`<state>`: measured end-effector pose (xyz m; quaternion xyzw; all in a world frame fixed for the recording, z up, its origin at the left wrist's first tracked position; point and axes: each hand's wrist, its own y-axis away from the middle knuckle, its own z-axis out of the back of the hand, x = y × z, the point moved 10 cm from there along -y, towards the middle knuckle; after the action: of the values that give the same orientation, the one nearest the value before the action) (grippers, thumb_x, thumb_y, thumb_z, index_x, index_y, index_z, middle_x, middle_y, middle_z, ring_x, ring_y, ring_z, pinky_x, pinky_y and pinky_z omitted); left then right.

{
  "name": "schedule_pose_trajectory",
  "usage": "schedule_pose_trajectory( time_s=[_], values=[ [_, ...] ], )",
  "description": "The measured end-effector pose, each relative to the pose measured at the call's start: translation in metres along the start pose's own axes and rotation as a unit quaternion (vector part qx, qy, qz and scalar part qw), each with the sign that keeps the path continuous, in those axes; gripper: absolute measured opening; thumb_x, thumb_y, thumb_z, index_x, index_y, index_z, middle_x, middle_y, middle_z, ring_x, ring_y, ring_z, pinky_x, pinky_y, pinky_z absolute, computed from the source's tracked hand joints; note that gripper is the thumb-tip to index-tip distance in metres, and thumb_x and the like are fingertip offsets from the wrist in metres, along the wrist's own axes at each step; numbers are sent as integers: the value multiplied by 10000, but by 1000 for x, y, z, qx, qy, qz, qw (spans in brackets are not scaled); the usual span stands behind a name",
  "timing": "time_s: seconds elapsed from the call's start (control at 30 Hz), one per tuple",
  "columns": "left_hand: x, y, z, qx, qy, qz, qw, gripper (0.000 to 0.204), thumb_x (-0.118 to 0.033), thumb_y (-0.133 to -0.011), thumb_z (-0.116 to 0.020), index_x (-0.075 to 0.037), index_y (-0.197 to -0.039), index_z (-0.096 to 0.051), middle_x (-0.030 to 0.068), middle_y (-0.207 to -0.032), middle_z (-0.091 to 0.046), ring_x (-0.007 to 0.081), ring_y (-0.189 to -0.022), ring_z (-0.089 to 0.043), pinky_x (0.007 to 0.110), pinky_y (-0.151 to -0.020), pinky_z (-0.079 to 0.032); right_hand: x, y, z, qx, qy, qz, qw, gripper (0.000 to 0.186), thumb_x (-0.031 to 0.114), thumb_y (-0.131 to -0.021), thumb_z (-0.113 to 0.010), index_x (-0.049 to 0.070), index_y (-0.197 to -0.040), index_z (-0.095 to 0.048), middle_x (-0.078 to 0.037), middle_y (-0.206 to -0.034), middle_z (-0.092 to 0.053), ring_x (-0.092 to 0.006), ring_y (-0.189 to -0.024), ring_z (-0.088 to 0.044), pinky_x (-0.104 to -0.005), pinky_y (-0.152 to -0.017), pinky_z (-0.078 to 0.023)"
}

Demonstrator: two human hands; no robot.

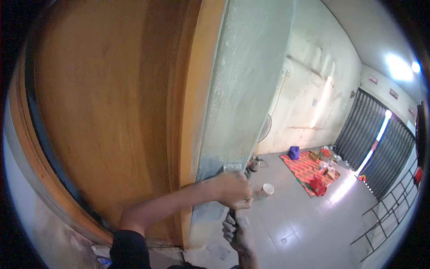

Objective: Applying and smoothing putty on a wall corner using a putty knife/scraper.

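My left hand (234, 190) is closed in a fist close to the pale, plastered wall edge (251, 67). Just above its knuckles shows a flat, greyish blade-like piece (232, 167), like a scraper's; how it meets the hand is hidden. Directly below, my right hand (241, 234) has its fingers wrapped around a dark handle (232, 215) whose upper end runs up to the left fist. Grey smears, like wet plaster, coat the right fingers. Whether handle and blade belong to one tool, I cannot tell.
A brown wooden door (103, 103) in an orange frame (190, 112) stands at the left. On the tiled floor are a white bucket (267, 189), a kettle (255, 164) and a red patterned mat (298, 168) with a purple bag (294, 152). A metal rack (389, 210) stands right.
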<state>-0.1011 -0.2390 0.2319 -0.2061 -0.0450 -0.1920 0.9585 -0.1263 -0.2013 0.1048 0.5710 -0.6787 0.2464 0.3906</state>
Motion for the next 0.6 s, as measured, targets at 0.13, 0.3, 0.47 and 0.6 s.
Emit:
schedule_pose_trajectory(
  time_s=[0.13, 0.3, 0.47, 0.6],
  values=[
    [1, -7, 16, -18, -24, 4, 1000, 398, -299, -801, -499, -48, -501, -573, 145, -493, -524, 312, -493, -576, 408, -539, -491, 21, 5, 0, 58, 3, -25, 998, 400, 493, -919, -419, 156, -719, -340, 79, -563, -288, -43, -454, -260, -198, -395, -215],
    [5, 8, -11, 72, 21, 66, 995, 362, -303, -761, -487, -18, -576, -610, 193, -578, -570, 383, -537, -571, 442, -620, -484, -15, -11, 9, 25, 6, 19, 999, 404, 492, -917, -425, 147, -721, -347, 78, -568, -286, -47, -460, -279, -192, -407, -216],
    [18, -9, 11, -35, -29, 7, 999, 411, -320, -803, -500, -57, -496, -579, 159, -652, -592, 338, -511, -575, 427, -541, -490, 27, -22, -3, 15, 23, 83, 996, 383, 454, -937, -409, 147, -714, -356, 65, -570, -315, -50, -454, -286, -201, -406, -216],
    [9, 5, -20, 51, -2, 53, 997, 359, -323, -788, -508, -34, -601, -611, 159, -719, -577, 322, -598, -587, 418, -572, -487, 0, -9, 9, 1, 12, 54, 998, 384, 440, -946, -397, 143, -707, -357, 62, -563, -312, -49, -447, -279, -200, -401, -205]
  ],
)
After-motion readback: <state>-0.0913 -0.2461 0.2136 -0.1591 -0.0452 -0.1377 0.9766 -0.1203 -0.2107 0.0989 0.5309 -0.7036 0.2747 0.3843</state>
